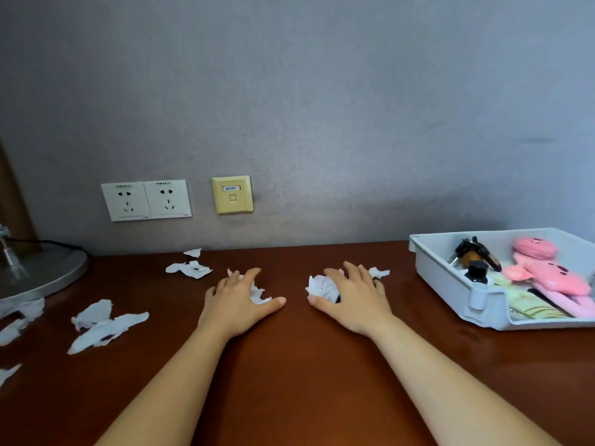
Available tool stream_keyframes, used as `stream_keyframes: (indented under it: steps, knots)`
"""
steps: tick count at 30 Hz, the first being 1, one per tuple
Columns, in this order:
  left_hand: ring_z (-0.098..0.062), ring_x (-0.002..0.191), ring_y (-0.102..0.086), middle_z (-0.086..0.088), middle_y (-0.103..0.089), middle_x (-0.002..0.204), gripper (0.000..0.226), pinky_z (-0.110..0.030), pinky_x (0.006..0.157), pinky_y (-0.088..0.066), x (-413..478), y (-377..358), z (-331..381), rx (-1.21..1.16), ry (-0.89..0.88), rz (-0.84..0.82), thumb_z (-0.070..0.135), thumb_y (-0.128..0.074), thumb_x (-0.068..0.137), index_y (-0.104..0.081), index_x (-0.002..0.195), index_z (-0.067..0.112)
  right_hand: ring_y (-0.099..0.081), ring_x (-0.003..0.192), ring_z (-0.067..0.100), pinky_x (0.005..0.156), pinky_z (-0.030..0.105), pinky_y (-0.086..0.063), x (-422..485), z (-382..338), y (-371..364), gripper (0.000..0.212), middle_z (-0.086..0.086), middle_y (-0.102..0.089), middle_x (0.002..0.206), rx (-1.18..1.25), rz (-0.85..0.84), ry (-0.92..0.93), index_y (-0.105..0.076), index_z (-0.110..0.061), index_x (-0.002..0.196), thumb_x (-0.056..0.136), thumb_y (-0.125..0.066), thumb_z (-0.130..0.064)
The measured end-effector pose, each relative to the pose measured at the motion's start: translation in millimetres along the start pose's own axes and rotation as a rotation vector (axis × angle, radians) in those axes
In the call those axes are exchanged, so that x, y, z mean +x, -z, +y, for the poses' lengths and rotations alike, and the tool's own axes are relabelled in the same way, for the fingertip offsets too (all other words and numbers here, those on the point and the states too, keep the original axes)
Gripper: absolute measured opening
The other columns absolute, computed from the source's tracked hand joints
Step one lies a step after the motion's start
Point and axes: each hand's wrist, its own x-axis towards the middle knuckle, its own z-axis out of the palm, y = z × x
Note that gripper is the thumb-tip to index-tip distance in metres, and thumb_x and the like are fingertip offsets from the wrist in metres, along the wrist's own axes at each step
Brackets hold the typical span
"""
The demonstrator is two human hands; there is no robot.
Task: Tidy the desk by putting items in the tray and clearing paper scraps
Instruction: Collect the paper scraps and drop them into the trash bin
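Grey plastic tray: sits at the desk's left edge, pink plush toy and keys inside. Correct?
No. The head view shows the grey plastic tray at the right edge of the brown wooden desk, not the left. The pink plush toy and dark bunch of keys are inside.

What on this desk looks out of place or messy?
Torn white paper scraps lie scattered over the left side of the desk, some by the lamp base, some below the wall sockets. The left hand rests on a scrap; the right hand grips a crumpled wad.
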Motion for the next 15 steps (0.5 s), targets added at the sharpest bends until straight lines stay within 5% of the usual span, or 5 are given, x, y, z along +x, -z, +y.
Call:
stream_keyframes:
  steps: [6,10,15]
  knots:
    - [-0.017,0.129,-0.037,0.004,-0.047,0.135,0.053,-0.033,0.105,-0.034,-0.2,0.7,1.1,-0.098,-0.143,0.023,0.057,-0.055,0.084,-0.048,0.128,0.03,-0.041,0.127,0.023,0.104,0.04,-0.033,7.0,-10.5,-3.5,0.044,0.0,-0.047,0.136,-0.037,0.105,0.094,-0.05,-0.025,0.128,0.091,-0.045,-0.049]
    - [-0.015,0.121,-0.042,0.008,-0.044,0.127,0.041,-0.033,0.102,-0.037,-0.3,0.4,2.6,-0.146,-0.205,0.046,0.05,-0.059,0.084,-0.049,0.12,0.031,-0.018,0.143,0.022,0.114,0.044,-0.017,8.1,-6.7,-3.9,0.059,-0.002,-0.034,0.148,-0.047,0.185,0.064,-0.047,-0.03,0.129,0.079,-0.053,-0.062]
    - [-0.023,0.129,-0.037,0.003,-0.022,0.14,0.057,-0.038,0.106,-0.032,0.5,0.4,5.6,-0.079,-0.156,0.083,0.061,-0.06,0.077,-0.04,0.124,0.035,0.011,0.145,0.04,0.114,0.061,-0.004,13.9,-4.2,-0.1,0.102,0.01,0.005,0.16,-0.028,0.006,-0.143,-0.014,-0.032,0.149,0.067,-0.048,-0.082]
